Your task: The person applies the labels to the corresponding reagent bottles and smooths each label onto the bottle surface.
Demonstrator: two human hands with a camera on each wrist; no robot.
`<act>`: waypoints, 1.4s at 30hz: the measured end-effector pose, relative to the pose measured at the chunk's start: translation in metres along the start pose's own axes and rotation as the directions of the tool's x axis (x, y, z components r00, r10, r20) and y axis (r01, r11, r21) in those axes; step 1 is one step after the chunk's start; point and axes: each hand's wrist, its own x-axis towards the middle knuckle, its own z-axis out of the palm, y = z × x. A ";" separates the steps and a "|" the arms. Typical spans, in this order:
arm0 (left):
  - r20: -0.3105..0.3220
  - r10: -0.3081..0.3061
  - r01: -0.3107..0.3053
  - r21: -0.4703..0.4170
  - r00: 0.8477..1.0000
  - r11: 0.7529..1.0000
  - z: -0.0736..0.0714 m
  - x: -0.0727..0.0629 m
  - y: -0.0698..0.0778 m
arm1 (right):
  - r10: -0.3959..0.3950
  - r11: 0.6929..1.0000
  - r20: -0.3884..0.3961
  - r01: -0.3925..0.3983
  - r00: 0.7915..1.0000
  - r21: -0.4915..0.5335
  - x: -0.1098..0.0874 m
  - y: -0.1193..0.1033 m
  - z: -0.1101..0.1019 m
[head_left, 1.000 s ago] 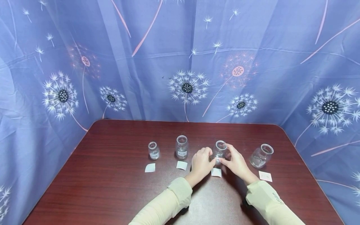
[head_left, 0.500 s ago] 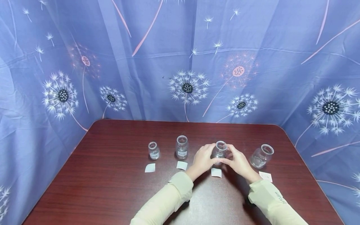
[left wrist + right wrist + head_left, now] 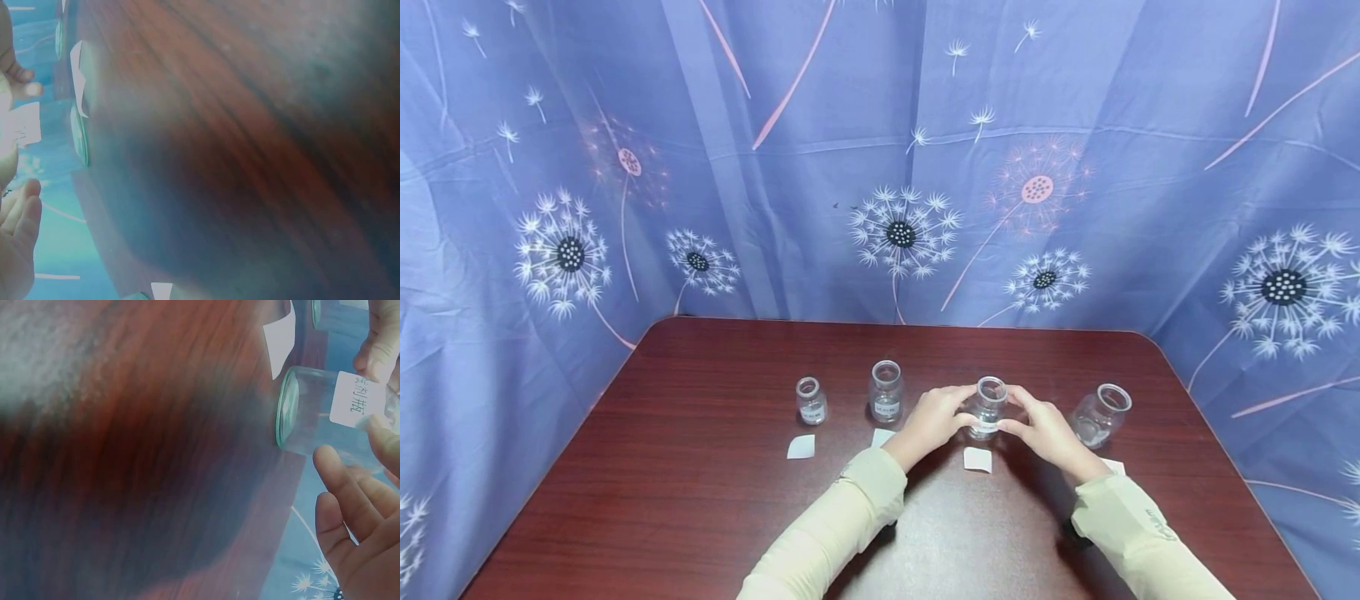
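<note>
In the head view a small clear glass jar [image 3: 990,410] stands upright between the two hands, third from the left in a row. A white label [image 3: 357,400] with printed characters sits on its front, seen close up in the right wrist view. From the left side, the left hand [image 3: 937,417] holds the jar with its thumb at one end of the label. The right hand [image 3: 1045,429] holds the other side, thumb on the label's opposite end. Its lower fingers [image 3: 331,522] are loosely bent below the glass. Just in front of the jar lies a white paper slip [image 3: 977,459].
To the left stand a smaller labelled jar [image 3: 811,403] and a taller labelled jar [image 3: 887,396]. Another glass jar [image 3: 1101,417] is at the right. More paper slips [image 3: 801,447] lie in front of them on the dark red wooden table [image 3: 700,500]. A blue curtain [image 3: 805,250] hangs behind.
The thumbs have moved apart along the jar's front, from close together to the label's two ends, so the label shows between them. Both forearms have spread slightly outward.
</note>
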 end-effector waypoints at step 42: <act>0.059 -0.002 -0.006 0.144 0.998 0.990 0.007 -0.001 0.008 | 0.022 0.999 0.028 -0.021 0.999 -0.036 -0.001 0.000 0.012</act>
